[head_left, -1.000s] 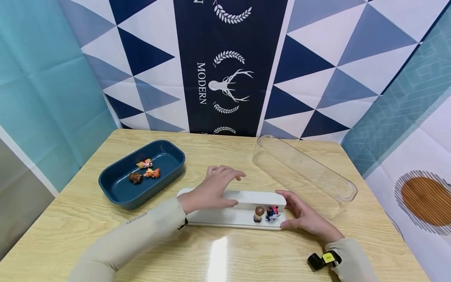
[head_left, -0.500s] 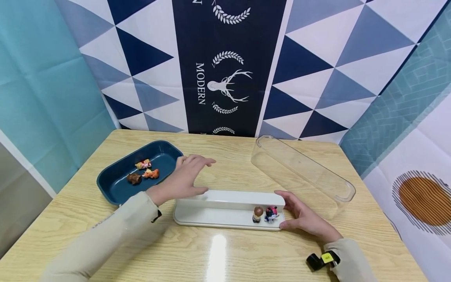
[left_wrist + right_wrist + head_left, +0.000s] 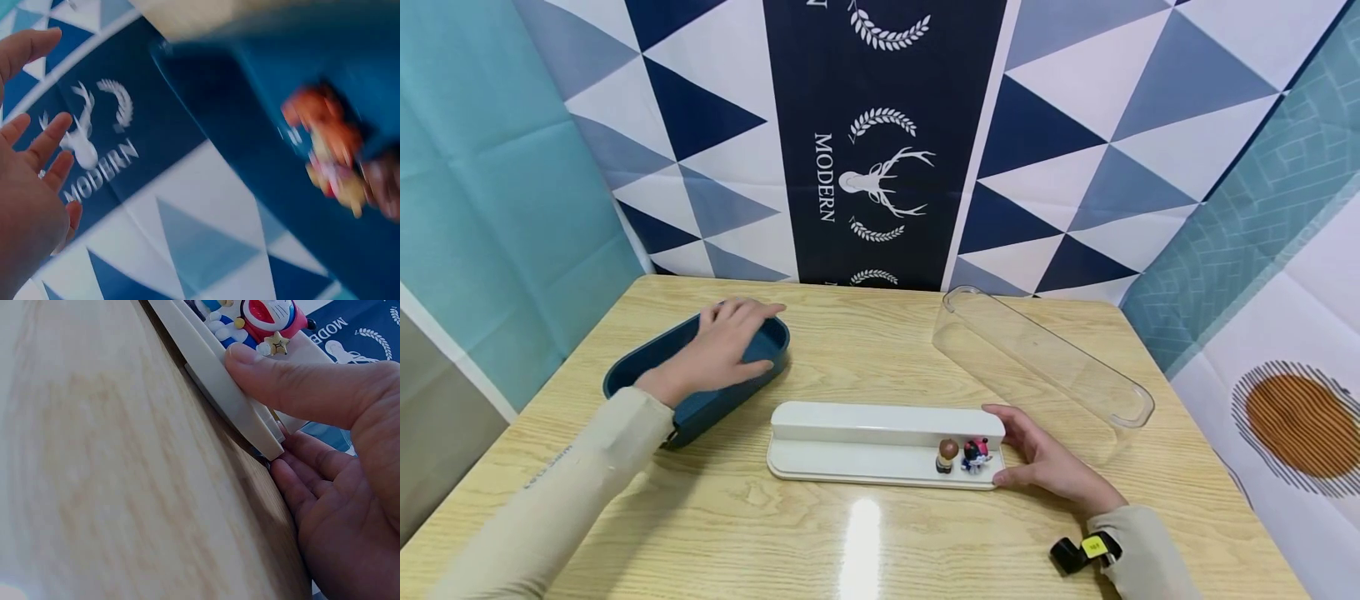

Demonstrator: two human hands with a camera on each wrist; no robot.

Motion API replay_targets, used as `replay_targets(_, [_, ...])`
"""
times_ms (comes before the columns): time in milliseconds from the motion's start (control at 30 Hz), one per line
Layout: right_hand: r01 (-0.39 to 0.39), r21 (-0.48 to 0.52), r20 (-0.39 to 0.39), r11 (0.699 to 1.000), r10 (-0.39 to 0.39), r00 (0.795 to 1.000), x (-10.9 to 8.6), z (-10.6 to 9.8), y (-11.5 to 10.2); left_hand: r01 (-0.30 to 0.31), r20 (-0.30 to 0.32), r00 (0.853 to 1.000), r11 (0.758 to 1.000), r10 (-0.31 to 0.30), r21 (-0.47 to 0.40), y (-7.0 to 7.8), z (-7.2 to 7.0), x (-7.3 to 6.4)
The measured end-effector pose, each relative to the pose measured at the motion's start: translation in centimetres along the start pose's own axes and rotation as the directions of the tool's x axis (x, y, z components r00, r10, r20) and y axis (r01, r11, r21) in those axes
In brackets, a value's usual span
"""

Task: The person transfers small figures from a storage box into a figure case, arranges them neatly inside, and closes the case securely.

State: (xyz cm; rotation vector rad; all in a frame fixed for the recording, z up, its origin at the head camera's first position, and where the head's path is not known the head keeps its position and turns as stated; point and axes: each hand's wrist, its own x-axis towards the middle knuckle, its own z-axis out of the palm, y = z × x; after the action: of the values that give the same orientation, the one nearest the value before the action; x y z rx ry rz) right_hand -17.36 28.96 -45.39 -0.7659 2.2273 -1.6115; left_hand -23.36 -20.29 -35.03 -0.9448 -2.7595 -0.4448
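Note:
My left hand (image 3: 711, 354), fingers spread and holding nothing, is over the dark blue tray (image 3: 625, 375). In the left wrist view several small figurines lie in that tray: an orange one (image 3: 325, 119), a yellow and pink one (image 3: 340, 181) and a brown one (image 3: 384, 181), all blurred. From the head they are hidden behind the hand. My right hand (image 3: 1052, 467) grips the right end of a white stepped display base (image 3: 850, 462), thumb at its front edge and fingers behind. On its lower step stand a brown-haired figurine (image 3: 947, 456) and a pink-hooded figurine (image 3: 976, 456) holding a yellow star.
A long clear plastic cover (image 3: 1045, 350) lies at the back right of the wooden table (image 3: 760, 533), behind the base. A patterned cloth (image 3: 887, 208) rises along the table's back edge. A black strap device (image 3: 1086, 552) sits on the right wrist.
My left hand has moved left from above the white base to over the blue tray, still holding nothing. The right hand keeps its grip on the base's end.

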Motion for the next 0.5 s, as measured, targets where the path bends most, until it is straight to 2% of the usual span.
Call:
replay_targets(133, [0.006, 0.001, -0.005, 1.000, -0.006, 1.000, 0.0, 0.1, -0.1, 0.030, 0.032, 0.999, 0.999, -0.031, 0.044, -2.1, -1.1, -0.5])
replay_targets(267, [0.011, 0.002, -0.009, 1.000, -0.011, 1.000, 0.0, 0.1, -0.1, 0.052, 0.081, 0.995, 0.994, -0.059, 0.094, -3.6, -1.6, -0.8])
replay_targets(400, [0.012, 0.000, -0.011, 1.000, -0.012, 1.000, 0.1, 0.1, -0.1, 0.079, 0.132, 0.986, 0.985, -0.100, 0.151, -4.9, -1.5, -1.0])
replay_targets(500, [0.005, -0.006, -0.017, 1.000, -0.005, 1.000, 0.1, 0.1, -0.1, 0.101, 0.181, 0.974, 0.977, -0.136, 0.187, -5.7, -0.9, -1.1])
